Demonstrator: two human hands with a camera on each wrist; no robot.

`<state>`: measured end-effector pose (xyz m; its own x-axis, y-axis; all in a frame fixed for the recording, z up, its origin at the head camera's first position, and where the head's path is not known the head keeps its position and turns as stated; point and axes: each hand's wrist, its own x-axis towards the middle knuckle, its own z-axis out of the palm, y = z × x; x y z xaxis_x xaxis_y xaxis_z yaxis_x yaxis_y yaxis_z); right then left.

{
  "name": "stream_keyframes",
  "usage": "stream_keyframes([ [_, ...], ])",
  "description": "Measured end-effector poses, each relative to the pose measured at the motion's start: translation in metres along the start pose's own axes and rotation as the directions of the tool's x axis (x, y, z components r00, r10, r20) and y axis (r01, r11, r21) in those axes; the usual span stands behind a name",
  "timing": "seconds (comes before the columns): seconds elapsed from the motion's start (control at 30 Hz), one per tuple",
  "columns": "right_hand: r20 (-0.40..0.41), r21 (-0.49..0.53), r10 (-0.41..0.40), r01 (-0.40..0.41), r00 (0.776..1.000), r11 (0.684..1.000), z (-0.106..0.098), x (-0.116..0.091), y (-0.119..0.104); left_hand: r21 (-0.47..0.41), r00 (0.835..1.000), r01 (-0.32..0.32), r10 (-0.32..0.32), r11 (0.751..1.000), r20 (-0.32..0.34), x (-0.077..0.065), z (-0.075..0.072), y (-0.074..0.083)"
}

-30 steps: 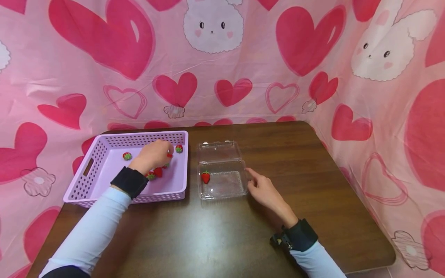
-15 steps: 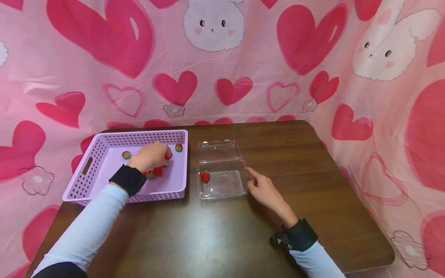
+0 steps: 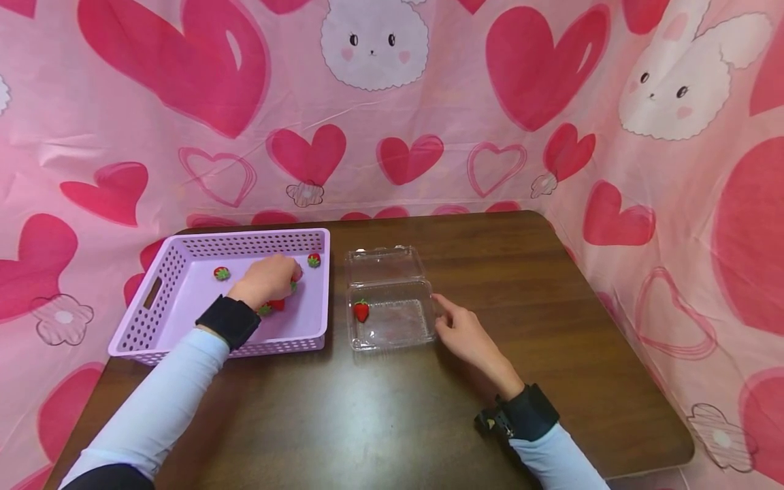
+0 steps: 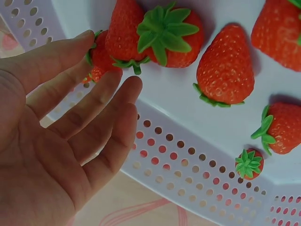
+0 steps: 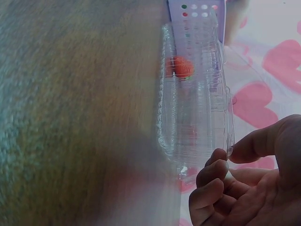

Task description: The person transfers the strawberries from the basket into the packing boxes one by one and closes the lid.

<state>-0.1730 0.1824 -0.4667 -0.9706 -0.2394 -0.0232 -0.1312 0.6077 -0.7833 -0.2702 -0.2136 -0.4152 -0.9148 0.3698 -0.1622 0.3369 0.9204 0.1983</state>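
Note:
My left hand (image 3: 267,279) reaches down into a lilac basket (image 3: 184,299). In the left wrist view its thumb and fingertips close about a strawberry (image 4: 101,54) with green leaves, partly hidden by the hand. Right beside the fingertips lie more strawberries, one pointed (image 4: 123,33) and one with its leafy cap (image 4: 170,35) facing the camera. My right hand (image 3: 468,337) pinches the right rim of a clear plastic clamshell container (image 3: 392,327), which stands with its lid folded back. A single strawberry (image 3: 361,311) sits at the container's left side.
More strawberries lie apart in the basket, one at the left (image 3: 222,273) and one near the back right corner (image 3: 314,260). The basket's perforated walls rise round the left hand. Brown tabletop (image 3: 520,272) extends right and front; a pink heart-print cloth (image 3: 380,102) hangs behind.
My left hand has moved slightly lower within the basket, and its fingers now cover the red fruit seen there earlier. The right hand stays on the container's rim.

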Motion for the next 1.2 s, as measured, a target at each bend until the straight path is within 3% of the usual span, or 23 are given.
stream_keyframes([
  [0.4,0.01,0.011,0.012,-0.012,1.0,1.0,0.0,0.001,0.0,-0.045,1.0,0.009,-0.009,0.999,0.015,0.003,0.006,-0.003],
  [1.2,0.011,0.031,0.017,-0.018,1.0,0.999,-0.001,-0.002,0.001,-0.027,0.999,-0.003,0.004,1.0,0.047,0.006,0.009,-0.001],
])
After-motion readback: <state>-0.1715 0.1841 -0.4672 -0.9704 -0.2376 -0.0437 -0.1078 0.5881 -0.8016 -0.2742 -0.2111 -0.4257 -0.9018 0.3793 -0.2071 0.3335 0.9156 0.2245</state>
